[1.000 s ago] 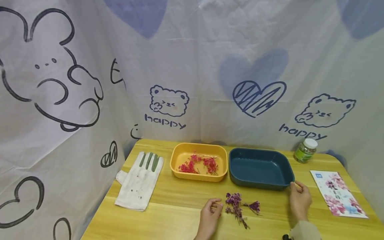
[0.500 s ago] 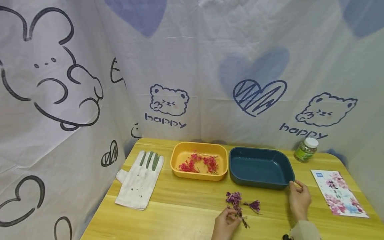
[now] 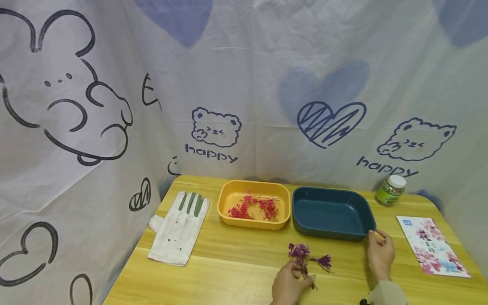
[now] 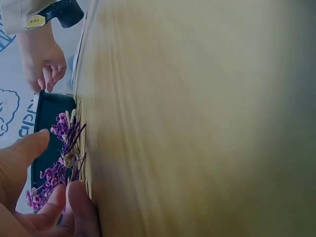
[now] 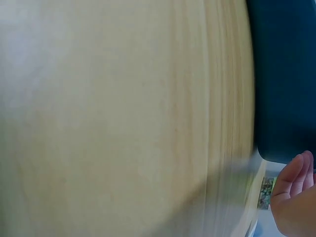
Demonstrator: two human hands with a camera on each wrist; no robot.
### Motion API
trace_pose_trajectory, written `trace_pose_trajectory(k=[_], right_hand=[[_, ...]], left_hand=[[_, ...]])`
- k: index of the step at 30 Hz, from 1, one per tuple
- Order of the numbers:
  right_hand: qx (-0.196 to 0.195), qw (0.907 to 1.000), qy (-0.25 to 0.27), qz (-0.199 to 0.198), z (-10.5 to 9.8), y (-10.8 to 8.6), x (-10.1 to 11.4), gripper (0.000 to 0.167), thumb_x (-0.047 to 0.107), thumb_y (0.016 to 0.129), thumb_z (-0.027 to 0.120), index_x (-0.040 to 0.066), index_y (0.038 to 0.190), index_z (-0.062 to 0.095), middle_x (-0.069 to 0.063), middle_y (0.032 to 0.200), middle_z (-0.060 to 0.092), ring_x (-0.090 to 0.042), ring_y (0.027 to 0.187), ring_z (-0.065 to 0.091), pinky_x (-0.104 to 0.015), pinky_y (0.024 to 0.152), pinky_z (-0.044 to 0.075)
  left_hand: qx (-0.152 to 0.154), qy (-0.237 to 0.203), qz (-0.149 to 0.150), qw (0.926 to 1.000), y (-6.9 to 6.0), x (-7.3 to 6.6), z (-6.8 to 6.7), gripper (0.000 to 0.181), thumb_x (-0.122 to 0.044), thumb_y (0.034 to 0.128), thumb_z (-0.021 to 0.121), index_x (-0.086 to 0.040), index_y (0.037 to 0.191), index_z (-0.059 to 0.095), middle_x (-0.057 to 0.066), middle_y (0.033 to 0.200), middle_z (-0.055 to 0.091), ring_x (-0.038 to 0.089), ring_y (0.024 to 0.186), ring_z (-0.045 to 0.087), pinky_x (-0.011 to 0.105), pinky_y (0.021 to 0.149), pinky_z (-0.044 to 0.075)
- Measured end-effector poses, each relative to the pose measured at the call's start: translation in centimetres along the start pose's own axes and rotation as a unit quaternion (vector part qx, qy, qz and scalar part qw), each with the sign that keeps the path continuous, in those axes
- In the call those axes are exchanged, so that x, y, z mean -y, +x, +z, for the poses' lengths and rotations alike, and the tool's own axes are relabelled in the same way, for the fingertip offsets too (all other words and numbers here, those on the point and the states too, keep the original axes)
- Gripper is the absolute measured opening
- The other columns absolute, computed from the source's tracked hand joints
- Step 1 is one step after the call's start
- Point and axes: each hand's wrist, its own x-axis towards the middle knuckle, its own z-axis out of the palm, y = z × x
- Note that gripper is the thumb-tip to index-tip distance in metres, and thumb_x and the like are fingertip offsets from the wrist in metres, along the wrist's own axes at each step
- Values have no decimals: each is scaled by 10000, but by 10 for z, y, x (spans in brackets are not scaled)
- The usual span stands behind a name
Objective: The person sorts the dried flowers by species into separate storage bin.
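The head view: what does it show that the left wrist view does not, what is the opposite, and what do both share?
Only the head view shows the white glove, the yellow tray and its pink flowers.

Only the left wrist view shows the yellow label near the right sleeve.

Both share the purple flowers, the dark blue tray, left hand and right hand.

A white glove [image 3: 179,231] lies at the left of the tabletop [image 3: 221,271]. A jar [image 3: 389,195] with a white lid [image 3: 397,181] stands at the back right, and a flowery packet [image 3: 432,245] lies near it. A white sheet [image 3: 267,89] with hearts [image 3: 331,123] and bears [image 3: 216,127] hangs behind.
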Motion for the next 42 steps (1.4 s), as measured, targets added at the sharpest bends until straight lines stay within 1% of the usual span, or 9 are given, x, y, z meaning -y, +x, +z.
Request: trace_pose_trajectory(k=[4,7,11,15,19,24,33,37,42], right_hand=[[8,10000,-27,37,0,-1,1,488,360,966,485,1,1296,501,191,661,458,56,570,402,-178,568,341],[34,10000,-15,59,0,-1,1,498,366,966,479,-2,1301,493,184,667,465,51,571,406,-181,565,342],[74,10000,5,60,-1,0,1,509,364,968,475,-14,1310,477,187,655,467,50,571,406,-186,569,339],[95,9999,-22,62,-1,0,1,508,368,972,468,-7,1314,473,203,641,454,49,572,404,-188,577,338],[115,9999,-37,19,-1,0,2,513,369,972,466,-16,1311,471,194,642,463,47,573,404,-192,579,336],[141,9999,-72,29,-2,-1,2,516,370,972,460,-18,1313,467,170,664,485,50,582,405,-194,583,339],[197,9997,-74,98,-2,0,1,532,385,971,462,-12,1325,458,143,689,509,51,586,409,-196,580,343],[190,9997,-69,116,-1,0,0,531,389,970,461,-7,1324,457,155,678,497,47,582,411,-194,573,344],[200,9997,-33,113,-1,0,0,534,394,969,460,-4,1325,453,183,658,475,38,576,414,-194,569,344]], left_hand=[[-128,412,-103,9990,2,-3,1,399,-474,668,823,-206,833,577,-103,684,504,83,588,469,289,529,372],[-300,584,-22,9978,2,-2,2,397,-449,661,837,-207,814,562,-111,677,506,73,577,470,280,516,366],[-404,669,70,9969,2,-1,4,363,-412,670,841,-211,796,566,-120,668,499,63,563,464,270,503,358],[-368,735,40,9966,2,-3,3,309,-402,691,831,-208,783,609,-129,673,508,50,569,471,260,504,369],[-421,729,125,9964,1,-2,3,224,-360,707,825,-216,712,653,-147,668,524,20,572,477,243,506,376],[-543,575,232,9966,0,1,3,184,-284,707,816,-235,641,651,-163,646,536,-4,563,474,230,504,373],[-221,-38,-103,9997,0,3,0,127,-228,760,774,-229,713,656,-152,631,567,23,542,492,247,510,389],[-234,-409,96,9988,-2,5,-4,95,-174,756,763,-188,741,670,-139,629,584,12,549,503,235,522,399],[-318,-887,511,9942,-2,4,-10,70,-123,741,742,-132,763,676,-129,625,588,-10,549,499,208,538,405]])
